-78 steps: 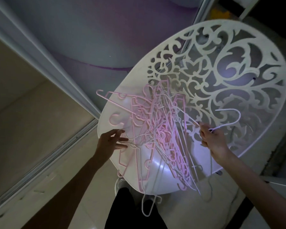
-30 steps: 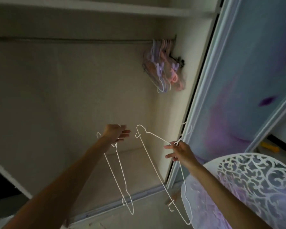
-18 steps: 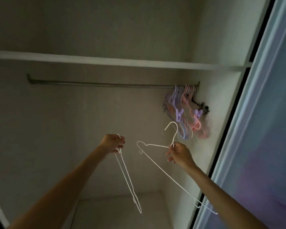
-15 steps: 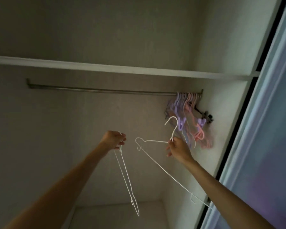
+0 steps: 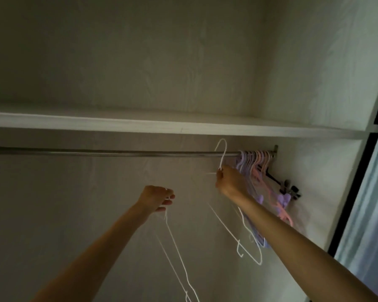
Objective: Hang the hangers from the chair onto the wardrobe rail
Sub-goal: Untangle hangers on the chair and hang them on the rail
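Hangers are the job, and the wardrobe rail spans the cupboard under the shelf, with a pink and purple bunch already crowded at its right end. The right hand pinches a white wire hanger at the neck, hook raised across the rail, seemingly to drop it beside the bunch. The left hand waits lower, its grip curled round a second white hanger that dangles clear.
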Available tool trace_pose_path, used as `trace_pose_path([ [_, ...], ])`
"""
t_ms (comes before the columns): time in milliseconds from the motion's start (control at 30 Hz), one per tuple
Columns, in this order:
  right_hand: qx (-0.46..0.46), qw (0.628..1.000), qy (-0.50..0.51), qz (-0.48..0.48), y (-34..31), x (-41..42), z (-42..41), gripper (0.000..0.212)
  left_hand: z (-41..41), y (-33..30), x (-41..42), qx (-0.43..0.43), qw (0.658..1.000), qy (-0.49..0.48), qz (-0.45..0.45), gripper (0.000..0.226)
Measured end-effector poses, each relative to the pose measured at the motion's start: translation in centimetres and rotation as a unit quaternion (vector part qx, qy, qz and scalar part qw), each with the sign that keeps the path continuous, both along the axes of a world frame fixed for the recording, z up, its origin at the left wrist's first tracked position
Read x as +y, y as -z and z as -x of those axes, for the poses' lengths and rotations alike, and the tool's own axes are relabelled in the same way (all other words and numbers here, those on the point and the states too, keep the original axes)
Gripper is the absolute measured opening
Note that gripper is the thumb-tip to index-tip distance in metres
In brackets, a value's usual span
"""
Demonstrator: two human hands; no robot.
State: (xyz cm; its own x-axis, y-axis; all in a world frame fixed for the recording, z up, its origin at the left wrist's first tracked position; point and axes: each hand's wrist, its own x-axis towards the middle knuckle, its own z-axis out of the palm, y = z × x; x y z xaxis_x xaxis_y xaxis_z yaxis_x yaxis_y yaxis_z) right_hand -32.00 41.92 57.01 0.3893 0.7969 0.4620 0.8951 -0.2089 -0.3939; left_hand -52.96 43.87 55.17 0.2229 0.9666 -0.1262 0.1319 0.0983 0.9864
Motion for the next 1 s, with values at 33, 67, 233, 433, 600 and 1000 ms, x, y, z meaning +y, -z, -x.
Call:
trace_pose_path([
  [33,-0.015,1.0,0.012,0.011,-0.4,0.8,0.0,0.031,0.0,-0.1,0.8,-0.006,1.0,0.002,0.001,0.013],
  [67,-0.024,0.999,0.02,0.022,-0.6,1.6,0.0,0.031,0.0,-0.1,1.5,-0.011,1.0,0.003,0.001,0.009],
  [233,-0.068,0.993,0.044,0.086,0.3,4.6,-0.1,0.029,-0.5,-1.0,4.3,0.007,1.0,0.03,-0.007,0.026],
  [433,-0.049,0.985,0.022,0.164,2.2,5.9,-0.7,0.029,-0.2,-1.3,5.7,0.022,0.998,0.053,-0.024,0.03],
  [600,-0.148,0.989,0.004,-0.024,0.1,4.8,-0.9,0.051,0.0,-1.6,6.8,0.02,0.998,0.043,-0.03,0.029],
  [1000,-0.293,0.953,-0.083,-0.001,-3.4,6.1,-8.3,0.047,-1.5,-2.0,7.5,0.036,0.998,0.043,-0.014,0.029],
])
